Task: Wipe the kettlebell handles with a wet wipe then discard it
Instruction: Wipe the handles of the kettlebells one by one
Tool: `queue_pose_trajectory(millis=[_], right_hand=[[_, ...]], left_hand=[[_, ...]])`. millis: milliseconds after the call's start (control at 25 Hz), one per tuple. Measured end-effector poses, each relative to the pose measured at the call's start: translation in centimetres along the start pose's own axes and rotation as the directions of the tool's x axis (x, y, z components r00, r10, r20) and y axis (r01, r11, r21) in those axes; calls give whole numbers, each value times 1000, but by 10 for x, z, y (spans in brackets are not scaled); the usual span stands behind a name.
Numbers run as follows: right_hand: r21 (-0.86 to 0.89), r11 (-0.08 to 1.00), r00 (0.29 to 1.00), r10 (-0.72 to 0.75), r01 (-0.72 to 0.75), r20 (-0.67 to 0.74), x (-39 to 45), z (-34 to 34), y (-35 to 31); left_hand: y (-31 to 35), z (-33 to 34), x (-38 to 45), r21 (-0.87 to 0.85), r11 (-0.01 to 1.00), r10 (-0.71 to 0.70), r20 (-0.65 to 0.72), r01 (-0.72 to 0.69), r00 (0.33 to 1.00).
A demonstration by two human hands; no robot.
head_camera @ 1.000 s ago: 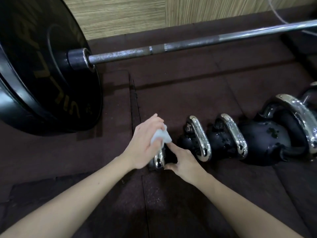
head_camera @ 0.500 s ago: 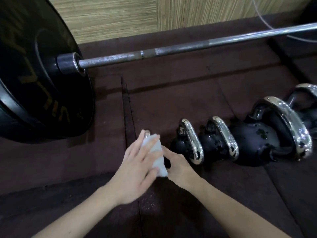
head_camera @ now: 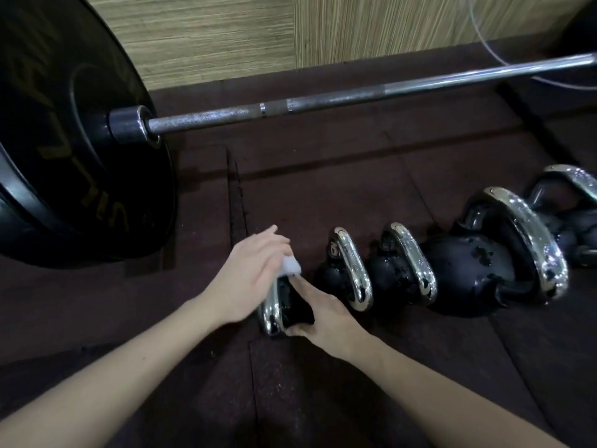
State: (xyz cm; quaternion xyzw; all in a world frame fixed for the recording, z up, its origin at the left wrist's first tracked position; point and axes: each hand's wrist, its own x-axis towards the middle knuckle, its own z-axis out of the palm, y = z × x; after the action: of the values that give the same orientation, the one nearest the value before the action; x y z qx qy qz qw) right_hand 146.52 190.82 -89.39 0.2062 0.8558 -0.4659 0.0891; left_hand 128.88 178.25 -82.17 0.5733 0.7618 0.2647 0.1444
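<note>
Lettering in dull gold runs across the big black rubber bumper plate at your left, but it is cut off and too dark for you to read; a small mark on the second chrome handle is just as unclear. Your left hand pinches a small white wet wipe against the top of the nearest polished chrome kettlebell handle, whose loop runs away from you. Your right hand cups that glossy black kettlebell body, thumb and fingers wrapped round it. It heads a row of glossy black round kettlebells lying along the dark brown rubber floor tiles, the row stretching to your right. Behind, a grey knurled steel barbell shaft crosses before a striped tan wall panel.
</note>
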Motion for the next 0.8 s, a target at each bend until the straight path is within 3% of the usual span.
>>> queue_pose_trajectory(millis=[80,240,400,680,800], right_hand=[[-39,999,995,19,-16,95,-17,-12,2],[-149,989,980,26,3,197,-65,-42,32],[-191,981,998,51,-43,38,-96,-78,70],[-5,999,992,44,-45,-116,-79,-68,62],[-14,999,996,47,-49,-81,-78,-68,63]], left_hand=[[-3,-11,24,-46,987,-148,67,151,987],[17,-20,67,-12,998,-60,-51,59,997],[51,-13,100,-44,998,-47,-71,44,996],[72,27,110,90,996,-47,230,27,972],[73,33,104,120,993,-48,299,13,953]])
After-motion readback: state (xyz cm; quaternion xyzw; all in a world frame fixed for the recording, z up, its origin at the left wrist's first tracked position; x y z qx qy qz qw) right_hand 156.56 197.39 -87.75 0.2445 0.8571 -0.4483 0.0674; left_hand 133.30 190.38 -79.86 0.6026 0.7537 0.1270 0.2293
